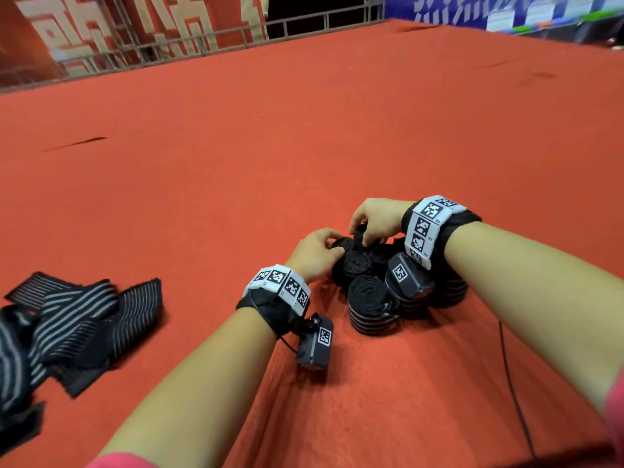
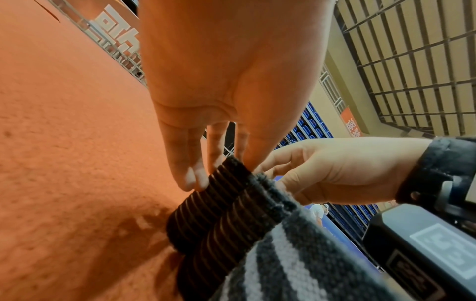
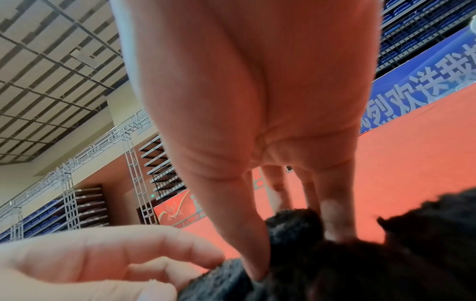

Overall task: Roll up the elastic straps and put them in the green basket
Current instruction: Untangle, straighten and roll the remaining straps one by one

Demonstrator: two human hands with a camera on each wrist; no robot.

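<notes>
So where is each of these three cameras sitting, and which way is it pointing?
Head: worn on the head, looks down at the red carpet, both forearms, rolled straps.
Left wrist: looks along the left hand to a striped roll.
Right wrist: looks along the right hand onto black rolls.
Shared: both wrist views show both hands.

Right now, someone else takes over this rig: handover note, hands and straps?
Left hand: fingers curled on a rolled strap in the pile of rolled straps on the red carpet.
Right hand: pinching the top of another roll there.
Done: several rolls standing clustered.
Left: unrolled striped straps lie to the left, untouched. Green basket not in view; no roll is in it that the pictures show.
</notes>
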